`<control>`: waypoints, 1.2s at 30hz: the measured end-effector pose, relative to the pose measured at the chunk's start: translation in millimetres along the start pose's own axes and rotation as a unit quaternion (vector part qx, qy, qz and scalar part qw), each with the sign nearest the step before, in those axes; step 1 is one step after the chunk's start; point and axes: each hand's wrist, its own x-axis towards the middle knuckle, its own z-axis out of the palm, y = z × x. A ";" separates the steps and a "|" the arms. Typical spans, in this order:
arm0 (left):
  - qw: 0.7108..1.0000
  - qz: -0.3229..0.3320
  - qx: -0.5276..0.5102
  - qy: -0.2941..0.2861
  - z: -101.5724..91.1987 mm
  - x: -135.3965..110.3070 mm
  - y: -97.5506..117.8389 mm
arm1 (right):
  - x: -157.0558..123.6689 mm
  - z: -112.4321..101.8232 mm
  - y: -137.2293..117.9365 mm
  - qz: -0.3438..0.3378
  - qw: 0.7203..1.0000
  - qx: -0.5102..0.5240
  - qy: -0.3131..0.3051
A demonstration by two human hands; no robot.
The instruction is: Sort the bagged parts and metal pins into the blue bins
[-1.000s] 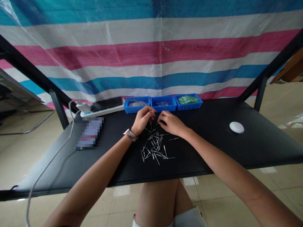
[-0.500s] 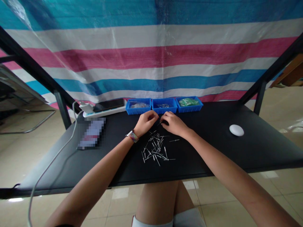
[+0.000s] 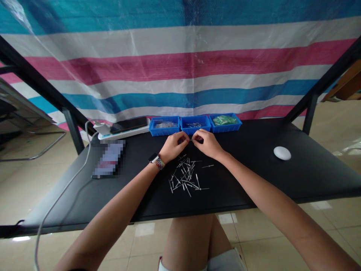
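My left hand (image 3: 175,145), a watch with a patterned band on its wrist, is closed in a pinch; what lies inside its fingers is hidden. Facing it, my right hand (image 3: 208,143) pinches a thin metal blind rivet (image 3: 191,140), which reaches across the small gap to the left fingertips. Both hands hover just in front of the middle blue bin (image 3: 195,130), which has several rivets in it. A loose pile of silvery blind rivets (image 3: 186,175) lies on the black table nearer to me, with one stray rivet (image 3: 208,166) to its right.
The left blue bin (image 3: 164,132) holds clear plastic bags, the right blue bin (image 3: 225,128) green packets. A power strip (image 3: 125,133) carries a dark phone (image 3: 129,125). A blurred-out flat object (image 3: 109,159) lies left, a white oval object (image 3: 282,153) right. Striped sheeting hangs behind.
My right hand has risen slightly from the table beyond the pile, bringing a rivet up level with my left fingertips. The left hand has hardly moved.
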 end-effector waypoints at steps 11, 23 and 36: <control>0.989 -0.054 -0.126 0.054 2.1 4.8 -5.5 | 5.6 -0.4 -2.6 0.160 0.943 0.286 0.063; 0.974 -0.090 -0.193 0.079 0.0 6.0 -2.0 | 6.7 1.4 -3.6 0.223 0.890 0.383 0.101; 0.981 -0.088 -0.165 0.053 -1.7 6.6 -2.0 | 6.2 -2.1 -7.2 0.242 0.882 0.396 0.086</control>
